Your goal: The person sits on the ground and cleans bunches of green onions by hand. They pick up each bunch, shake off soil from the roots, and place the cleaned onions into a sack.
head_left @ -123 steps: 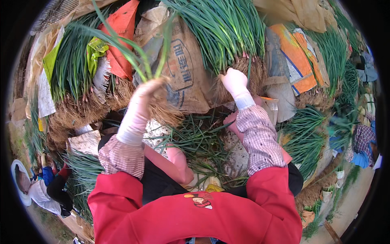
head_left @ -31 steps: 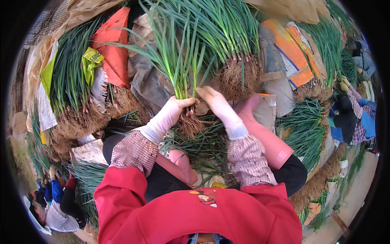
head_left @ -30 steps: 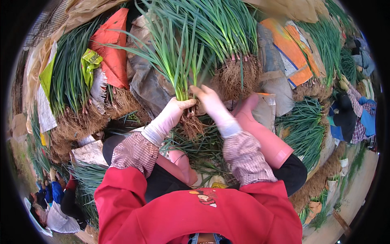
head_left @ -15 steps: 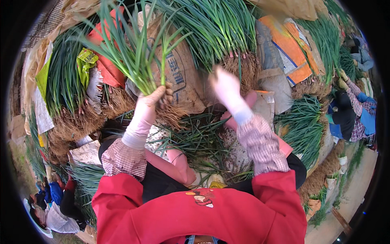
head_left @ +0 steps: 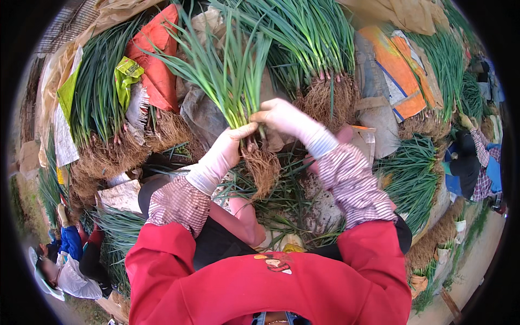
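Observation:
A bunch of spring onions (head_left: 230,92), green leaves up and brown roots hanging, is in front of me. My left hand (head_left: 227,143), in a pale glove, is closed round its white stems just above the roots. From the right, my right hand (head_left: 281,118), gloved likewise, has its fingers closed on stems at the bunch's right side. Loose green leaves (head_left: 281,211) lie below, between my legs. Behind my right hand stands a large heap of spring onions (head_left: 309,43) with its matted roots toward me.
More spring onions (head_left: 95,92) stand at the left beside a red sheet (head_left: 157,59). An orange sack (head_left: 392,70) and another onion heap (head_left: 409,168) are at the right. One person (head_left: 479,157) works at the far right, another (head_left: 76,271) at the lower left.
The bunch in my left hand has moved right and looks fuller. My right hand has come left and down from the large heap to meet it.

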Motion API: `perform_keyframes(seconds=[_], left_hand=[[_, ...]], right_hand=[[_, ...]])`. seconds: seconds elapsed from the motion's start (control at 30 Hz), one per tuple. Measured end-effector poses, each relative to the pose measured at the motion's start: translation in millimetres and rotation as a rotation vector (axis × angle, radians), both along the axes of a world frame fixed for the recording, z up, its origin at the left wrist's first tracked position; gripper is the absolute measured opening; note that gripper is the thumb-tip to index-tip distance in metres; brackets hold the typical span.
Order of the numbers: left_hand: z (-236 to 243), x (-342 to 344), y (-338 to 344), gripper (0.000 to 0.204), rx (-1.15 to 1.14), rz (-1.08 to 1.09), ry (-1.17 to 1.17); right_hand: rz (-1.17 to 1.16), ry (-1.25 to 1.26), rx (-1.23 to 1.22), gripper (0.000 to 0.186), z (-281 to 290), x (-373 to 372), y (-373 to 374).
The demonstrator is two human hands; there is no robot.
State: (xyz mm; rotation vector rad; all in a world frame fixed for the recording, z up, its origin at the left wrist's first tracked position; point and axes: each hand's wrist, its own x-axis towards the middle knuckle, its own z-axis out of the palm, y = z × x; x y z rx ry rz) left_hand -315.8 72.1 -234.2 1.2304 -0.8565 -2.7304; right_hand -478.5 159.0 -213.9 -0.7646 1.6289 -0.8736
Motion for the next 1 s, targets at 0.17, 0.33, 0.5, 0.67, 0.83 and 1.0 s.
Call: perform_keyframes(seconds=[0.17, 0.33, 0.5, 0.67, 0.83, 1.0], left_hand=[[0, 10, -16, 0.018, -0.285, -0.241, -0.018], [32, 27, -64, 0.022, -0.566, -0.029, -0.059], [19, 8, -45, 0.031, -0.266, -0.237, 0.085], [-20, 9, -30, 0.026, -0.212, -0.077, -0.021], [-36, 11, -31, 0.017, -0.425, -0.111, -0.175], [-16, 2, -10, 0.014, -0.039, -0.217, -0.019]], right_hand=[[-0.317, 0.685, -0.309, 0.032, -38, 50, 11], [0.528, 0.421, 0.239, 0.042, -40, 14, 56], [-0.115, 1.264, 0.211, 0.034, -57, -94, 16], [0.046, 0.967, 0.297, 0.036, -43, -93, -12], [-0.160, -0.180, -0.002, 0.028, 10, -7, 2], [-0.303, 0.463, -0.170, 0.030, -42, 36, 9]])
